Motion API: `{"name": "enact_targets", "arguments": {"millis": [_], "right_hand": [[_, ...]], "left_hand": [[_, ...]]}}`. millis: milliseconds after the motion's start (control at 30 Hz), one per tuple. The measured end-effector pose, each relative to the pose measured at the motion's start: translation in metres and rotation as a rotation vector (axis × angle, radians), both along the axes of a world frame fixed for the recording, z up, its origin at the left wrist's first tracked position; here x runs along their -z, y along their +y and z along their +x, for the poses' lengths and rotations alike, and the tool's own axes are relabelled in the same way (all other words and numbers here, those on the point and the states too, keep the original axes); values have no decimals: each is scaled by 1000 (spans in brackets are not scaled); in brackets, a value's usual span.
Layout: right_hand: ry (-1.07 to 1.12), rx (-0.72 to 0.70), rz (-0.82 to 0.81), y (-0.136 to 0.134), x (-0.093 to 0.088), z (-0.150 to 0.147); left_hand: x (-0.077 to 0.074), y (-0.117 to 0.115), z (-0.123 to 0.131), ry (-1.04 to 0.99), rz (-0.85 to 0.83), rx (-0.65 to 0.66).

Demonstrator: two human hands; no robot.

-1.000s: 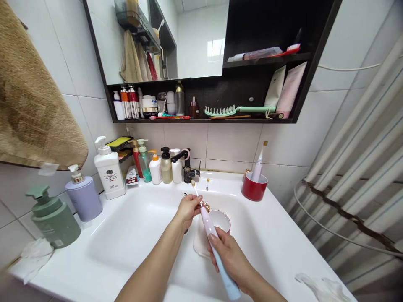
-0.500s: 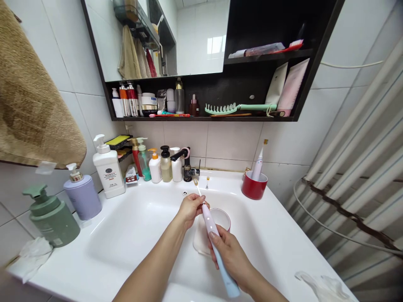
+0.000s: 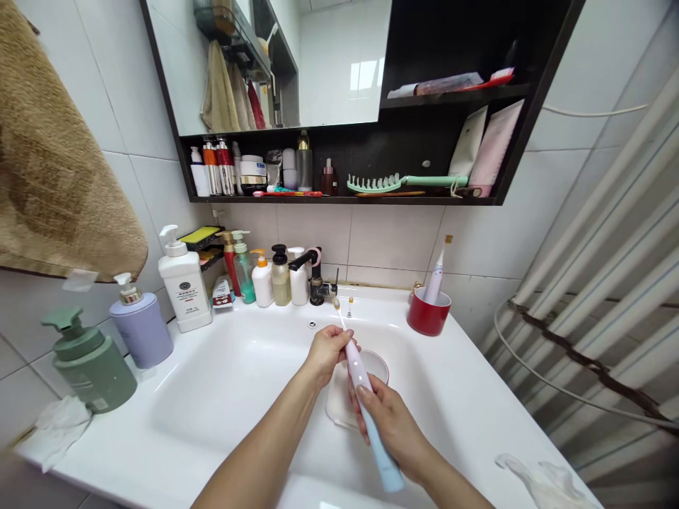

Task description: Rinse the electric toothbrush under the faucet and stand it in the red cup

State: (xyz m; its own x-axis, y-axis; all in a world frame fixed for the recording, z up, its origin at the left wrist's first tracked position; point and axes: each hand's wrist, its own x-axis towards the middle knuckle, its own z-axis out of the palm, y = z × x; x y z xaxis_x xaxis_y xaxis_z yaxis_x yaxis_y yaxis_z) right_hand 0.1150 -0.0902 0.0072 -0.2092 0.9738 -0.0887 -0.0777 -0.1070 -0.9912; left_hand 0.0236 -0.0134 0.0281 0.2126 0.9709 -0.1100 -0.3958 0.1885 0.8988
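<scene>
A pink-to-blue electric toothbrush (image 3: 363,371) is held slantwise over the white sink (image 3: 212,417), its bristles pointing up toward the faucet. My right hand (image 3: 390,417) wraps round the handle, thumb on top. The fingers of my left hand (image 3: 329,351) pinch the toothbrush where the white neck meets the handle. Below the toothbrush, a cup (image 3: 375,366) with a red rim and a pale cloth-like or flat piece (image 3: 338,406) lie in the basin, partly hidden by my hands and the handle.
A black faucet (image 3: 315,279) stands at the back, beside several pump bottles (image 3: 262,279). On the right ledge a red cup (image 3: 428,314) holds another electric toothbrush (image 3: 435,279). Behind hangs a dark cabinet (image 3: 371,200) with toiletries. Crumpled plastic (image 3: 546,484) lies at the front right, and a towel (image 3: 58,162) hangs left.
The toothbrush has shifted slightly right and its head has turned a little. My left fingers remain at the neck joint, slightly higher, and my right hand keeps its hold.
</scene>
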Motion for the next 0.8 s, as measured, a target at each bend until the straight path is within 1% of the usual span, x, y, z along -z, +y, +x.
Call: {"name": "enact_targets", "arguments": {"millis": [67, 100, 167, 200, 233, 267, 333, 400, 433, 500, 600, 700, 800], "right_hand": [[36, 11, 63, 6, -5, 3], [50, 47, 104, 12, -8, 6], [48, 178, 196, 26, -17, 11], [30, 254, 247, 34, -20, 14], [-3, 321, 292, 43, -23, 17], [-43, 359, 322, 51, -25, 20], [-87, 386, 338, 66, -22, 24], [-133, 389, 336, 74, -14, 27], [-164, 390, 336, 77, -8, 29], [-229, 388, 333, 78, 4, 32], [-317, 371, 323, 76, 17, 37], [-388, 352, 327, 78, 19, 43], [-446, 354, 348, 88, 9, 51]], "left_hand": [[-4, -3, 1, 21, 55, -4], [-5, -4, 0, 46, 86, -21], [-3, -6, -1, 172, 163, -95], [0, -7, -3, 286, 216, -132], [5, -9, -4, 425, 275, -151], [10, -11, -5, 577, 339, -148], [25, -16, -5, 854, 448, -87], [38, -23, -2, 1017, 506, -13], [44, -25, 1, 1058, 529, 2], [51, -28, 5, 1078, 568, 9], [54, -25, 11, 1015, 585, 10], [49, -16, 15, 968, 602, -2], [35, -2, 23, 992, 665, -21]]}}
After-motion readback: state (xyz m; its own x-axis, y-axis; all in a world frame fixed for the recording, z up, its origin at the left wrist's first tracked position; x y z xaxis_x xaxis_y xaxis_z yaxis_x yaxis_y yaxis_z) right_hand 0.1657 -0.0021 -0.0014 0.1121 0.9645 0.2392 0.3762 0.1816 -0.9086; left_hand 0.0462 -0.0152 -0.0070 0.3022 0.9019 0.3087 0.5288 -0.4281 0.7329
